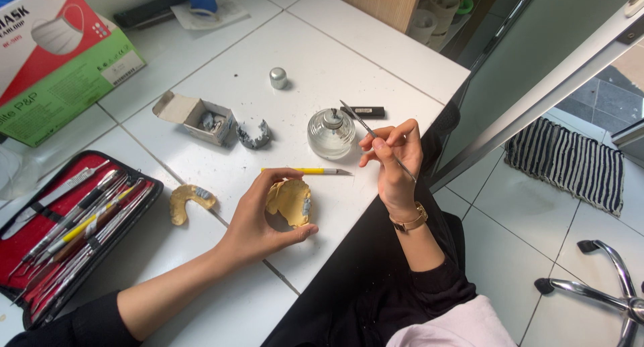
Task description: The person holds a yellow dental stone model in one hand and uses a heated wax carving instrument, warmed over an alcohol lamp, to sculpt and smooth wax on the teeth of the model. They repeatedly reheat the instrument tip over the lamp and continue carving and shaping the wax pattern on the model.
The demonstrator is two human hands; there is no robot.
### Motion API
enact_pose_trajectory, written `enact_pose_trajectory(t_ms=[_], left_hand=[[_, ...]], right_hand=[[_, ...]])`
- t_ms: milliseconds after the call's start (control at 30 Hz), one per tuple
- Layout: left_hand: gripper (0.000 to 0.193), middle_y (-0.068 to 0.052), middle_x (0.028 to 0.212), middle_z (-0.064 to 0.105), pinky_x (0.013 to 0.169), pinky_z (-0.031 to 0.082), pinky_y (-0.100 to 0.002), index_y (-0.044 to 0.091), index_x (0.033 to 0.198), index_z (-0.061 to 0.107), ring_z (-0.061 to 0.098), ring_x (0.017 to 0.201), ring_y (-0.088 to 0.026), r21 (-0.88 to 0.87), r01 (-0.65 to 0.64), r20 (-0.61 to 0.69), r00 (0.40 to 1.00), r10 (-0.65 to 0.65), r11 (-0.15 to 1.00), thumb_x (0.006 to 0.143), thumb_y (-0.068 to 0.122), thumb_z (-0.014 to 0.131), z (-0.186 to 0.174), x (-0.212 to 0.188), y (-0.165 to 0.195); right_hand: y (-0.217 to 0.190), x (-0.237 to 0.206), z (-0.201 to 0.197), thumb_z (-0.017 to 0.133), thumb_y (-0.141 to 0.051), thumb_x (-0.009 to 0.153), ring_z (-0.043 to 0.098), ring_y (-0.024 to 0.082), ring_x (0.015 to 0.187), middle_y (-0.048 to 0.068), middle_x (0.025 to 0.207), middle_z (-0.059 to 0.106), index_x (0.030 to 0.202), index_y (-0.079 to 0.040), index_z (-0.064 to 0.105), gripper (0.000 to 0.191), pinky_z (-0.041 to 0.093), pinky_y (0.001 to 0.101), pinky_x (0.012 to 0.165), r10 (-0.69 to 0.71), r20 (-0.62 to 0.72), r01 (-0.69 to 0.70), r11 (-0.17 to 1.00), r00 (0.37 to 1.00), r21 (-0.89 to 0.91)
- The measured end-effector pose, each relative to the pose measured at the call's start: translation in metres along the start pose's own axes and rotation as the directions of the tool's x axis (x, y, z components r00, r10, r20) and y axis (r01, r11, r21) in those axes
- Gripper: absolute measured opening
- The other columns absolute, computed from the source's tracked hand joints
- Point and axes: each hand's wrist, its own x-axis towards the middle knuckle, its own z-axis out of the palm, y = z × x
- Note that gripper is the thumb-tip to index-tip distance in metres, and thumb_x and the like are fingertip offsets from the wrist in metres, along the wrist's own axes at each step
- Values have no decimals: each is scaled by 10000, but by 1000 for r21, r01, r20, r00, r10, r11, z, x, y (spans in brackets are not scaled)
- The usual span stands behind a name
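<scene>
Two hands are at work over the white tiled countertop. Our left hand is curled around a yellow dental cast, thumb below and fingers over the top edge, holding it tilted just above the counter at about 6 o'clock from the glass spirit lamp. Our right hand pinches a thin metal wax instrument between thumb and fingertips — fingers closed on the shaft, its tip pointing toward 10 o'clock, just over the lamp's wick cap.

A yellow-handled knife lies flat between the lamp and the cast. At 9 o'clock from the cast rests a second yellow cast; beyond it, an open red-lined instrument case. At 10 o'clock from the lamp lie a grey arch-shaped piece and a small open cardboard box — near each other; we cannot tell whether they touch. A metal cap stands at 11 o'clock.
</scene>
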Motion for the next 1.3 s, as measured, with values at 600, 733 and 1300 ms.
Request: enact_pose_trajectory(t_ms=[600, 733, 1300], left_hand=[[802, -116, 1328, 587, 1092, 481, -404, 57, 1358, 499, 592, 1276, -258, 21, -12, 19, 1000, 12, 1000, 720, 338, 895, -1, -1, -2], [823, -118, 1331, 582, 1086, 484, -402, 54, 1364, 489, 590, 1270, -258, -2, -18, 19, 1000, 18, 1000, 708, 339, 896, 0, -1, -2], [813, -166, 1290, 410, 1129, 400, -364, 32, 1213, 219, 461, 1228, -260, -94, -135, -94, 988, 126, 986, 708, 131, 848, 13, -9, -27]], right_hand=[[5, -11, -2, 720, -8, 994, 657, 130, 770, 126, 1007, 640, 1025, -72, 484, 246, 588, 254, 635, -66, 96, 82, 979, 993, -185], [0, -9, 3, 712, 20, 979, 617, 117, 854, 134, 1067, 604, 1033, -62, 476, 255, 604, 255, 629, -43, 69, 57, 976, 997, -212], [-16, -59, 21, 693, 95, 916, 701, 196, 944, 157, 994, 661, 1025, -30, 568, 208, 637, 363, 880, 89, 353, -76, 996, 932, -50]])
